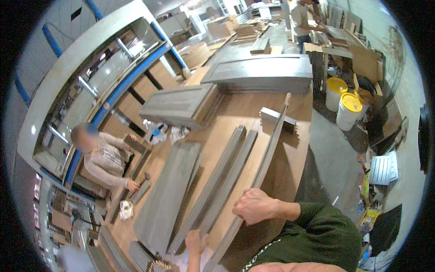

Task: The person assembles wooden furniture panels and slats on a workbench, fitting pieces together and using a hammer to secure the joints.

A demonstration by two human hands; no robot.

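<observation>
A long grey strip of wood or board (268, 162) stands on edge across the workbench, running from near me toward the far right. My right hand (253, 206), in a dark green sleeve, is wrapped round this strip at its nearer half. Lower and to the left, my left hand (195, 242) has its fingers curled beside the near ends of the other strips; what it grips, if anything, is hidden. A white, cloth-like patch (206, 259) shows next to it. Just left of the held strip lie a single grey strip (234, 174) and a bundle of narrow grey strips (213, 181).
Wide grey panels (167, 199) lie to the left. Stacked grey panels (179, 103) and another panel stack (263, 70) occupy the bench's far end. Across the bench, a person (106, 158) handles pieces. White buckets with yellow lids (349, 103) stand on the floor at right.
</observation>
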